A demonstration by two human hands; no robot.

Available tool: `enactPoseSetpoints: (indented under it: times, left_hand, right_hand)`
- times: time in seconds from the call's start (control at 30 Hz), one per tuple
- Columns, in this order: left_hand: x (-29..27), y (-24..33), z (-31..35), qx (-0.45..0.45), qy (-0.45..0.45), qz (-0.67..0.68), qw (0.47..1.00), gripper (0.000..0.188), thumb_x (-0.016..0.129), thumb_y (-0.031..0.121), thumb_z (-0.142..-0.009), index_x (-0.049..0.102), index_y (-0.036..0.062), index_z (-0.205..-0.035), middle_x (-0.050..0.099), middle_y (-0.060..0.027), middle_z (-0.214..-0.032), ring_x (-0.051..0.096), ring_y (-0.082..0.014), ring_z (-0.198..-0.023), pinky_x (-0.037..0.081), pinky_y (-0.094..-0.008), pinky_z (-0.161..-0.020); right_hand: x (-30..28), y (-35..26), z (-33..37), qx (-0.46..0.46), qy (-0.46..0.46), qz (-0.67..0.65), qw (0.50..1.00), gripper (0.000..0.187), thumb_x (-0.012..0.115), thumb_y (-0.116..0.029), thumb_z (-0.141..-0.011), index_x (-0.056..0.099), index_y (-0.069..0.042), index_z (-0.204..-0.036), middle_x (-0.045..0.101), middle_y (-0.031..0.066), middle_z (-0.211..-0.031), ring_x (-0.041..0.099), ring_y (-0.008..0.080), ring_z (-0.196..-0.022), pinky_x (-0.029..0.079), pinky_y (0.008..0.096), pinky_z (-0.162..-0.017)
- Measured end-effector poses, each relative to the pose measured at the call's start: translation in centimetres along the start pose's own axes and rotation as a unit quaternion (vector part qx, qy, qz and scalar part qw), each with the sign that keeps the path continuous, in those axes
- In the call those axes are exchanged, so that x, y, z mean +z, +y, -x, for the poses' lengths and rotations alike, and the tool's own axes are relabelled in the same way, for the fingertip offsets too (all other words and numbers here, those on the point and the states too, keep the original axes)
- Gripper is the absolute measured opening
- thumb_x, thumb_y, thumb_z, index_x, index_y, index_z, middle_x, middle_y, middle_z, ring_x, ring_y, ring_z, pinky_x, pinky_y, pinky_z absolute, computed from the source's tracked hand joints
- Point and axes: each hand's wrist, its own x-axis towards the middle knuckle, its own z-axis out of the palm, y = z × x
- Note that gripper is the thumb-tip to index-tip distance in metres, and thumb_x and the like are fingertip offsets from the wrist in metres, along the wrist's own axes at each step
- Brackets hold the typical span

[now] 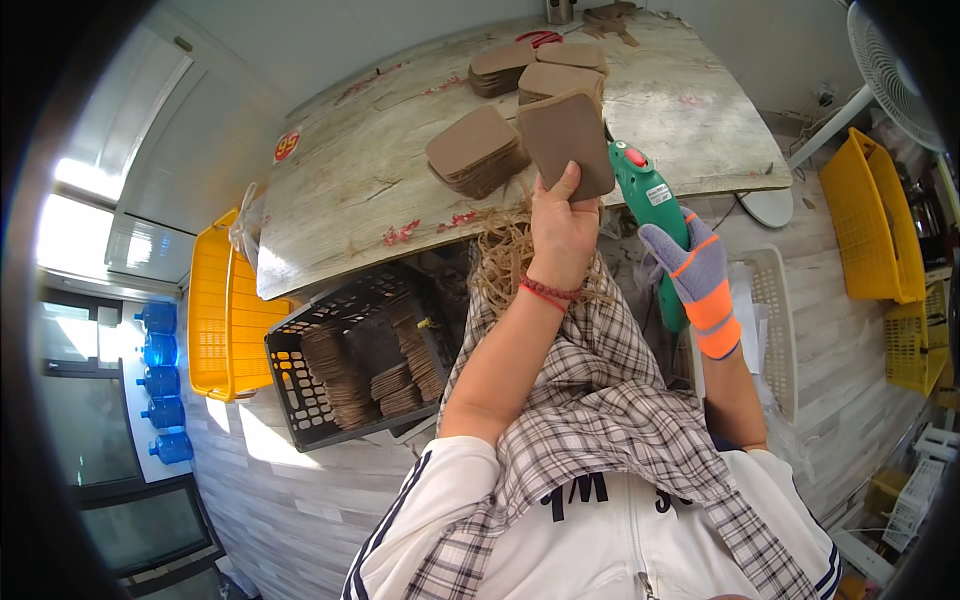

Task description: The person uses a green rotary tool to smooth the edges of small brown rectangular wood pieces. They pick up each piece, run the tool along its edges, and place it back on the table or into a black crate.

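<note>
Bare, with a red beaded bracelet, my left hand (566, 235) holds up a brown rounded sheet (567, 145), thumb on its face. My right hand (699, 275), in a grey and orange work glove, grips a green electric cutter (648, 190) with a red button. The cutter's tip is close beside the sheet's right edge; the contact point is hard to make out. Below the sheet, a tangle of thin brown trimmings (503, 262) lies on my checked apron (560, 350). Left of the sheet sits a stack of similar brown pieces (476, 150) on the table (340, 200).
More brown stacks (500, 66) and red-handled scissors (541, 39) lie farther back. A black crate (345, 430) with brown pieces stands at lower left, beside a yellow basket (212, 330). On the right are a white basket (785, 340), yellow crates (872, 220) and a fan (890, 75).
</note>
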Motion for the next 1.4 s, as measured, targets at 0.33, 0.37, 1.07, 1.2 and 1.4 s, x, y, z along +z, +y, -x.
enactPoseSetpoints:
  times: [0.33,0.37,1.07,1.2,1.4]
  left_hand:
    - [-2.5,0.8,0.9,-0.002,-0.023,-0.122,0.992,0.032,0.055,-0.007,-0.086,0.051,0.0023,-0.117,0.060,-0.0121,-0.113,0.060,-0.0258,-0.102,0.052,-0.0401,-0.090]
    - [-2.7,1.2,0.8,0.001,-0.039,-0.140,0.989,0.030,0.056,-0.008,-0.086,0.053,0.0016,-0.114,0.061,-0.0116,-0.110,0.061,-0.0253,-0.100,0.053,-0.0396,-0.089]
    - [-4.3,8.9,2.6,-0.146,-0.086,-0.399,0.901,0.030,0.063,-0.009,-0.077,0.061,-0.0040,-0.107,0.066,-0.0098,-0.098,0.063,-0.0151,-0.084,0.053,-0.0286,-0.076]
    - [-4.3,10.2,2.4,-0.136,-0.093,-0.464,0.870,0.029,0.064,-0.007,-0.076,0.061,-0.0035,-0.105,0.066,-0.0081,-0.096,0.062,-0.0128,-0.083,0.051,-0.0264,-0.076]
    - [-3.7,12.4,2.1,0.017,-0.110,-0.598,0.794,0.020,0.068,-0.003,-0.077,0.059,0.0023,-0.093,0.064,-0.0030,-0.087,0.059,-0.0089,-0.076,0.048,-0.0226,-0.070]
  right_hand:
    - [-1.7,-0.9,-0.2,0.010,-0.014,0.021,1.000,0.034,0.071,-0.019,-0.082,0.056,0.001,-0.105,0.060,0.0023,-0.071,0.054,0.0077,-0.051,0.045,0.0223,-0.045]
    - [-2.1,-0.8,-0.1,0.005,-0.020,0.023,1.000,0.034,0.069,-0.018,-0.083,0.055,0.001,-0.106,0.059,0.0026,-0.070,0.055,0.0086,-0.050,0.046,0.0227,-0.045]
    - [-2.4,-1.0,1.0,0.075,-0.138,0.054,0.986,0.042,0.073,-0.020,-0.080,0.055,0.003,-0.110,0.057,0.0019,-0.067,0.053,0.0074,-0.050,0.044,0.0212,-0.047]
    - [-2.4,-1.2,1.0,0.081,-0.154,0.067,0.982,0.041,0.073,-0.021,-0.080,0.055,0.003,-0.108,0.057,0.0021,-0.067,0.053,0.0078,-0.050,0.044,0.0214,-0.047]
    - [-2.8,-1.1,1.3,0.101,-0.182,0.102,0.973,0.041,0.073,-0.022,-0.080,0.056,0.002,-0.108,0.058,0.0025,-0.068,0.054,0.0078,-0.053,0.045,0.0221,-0.047]
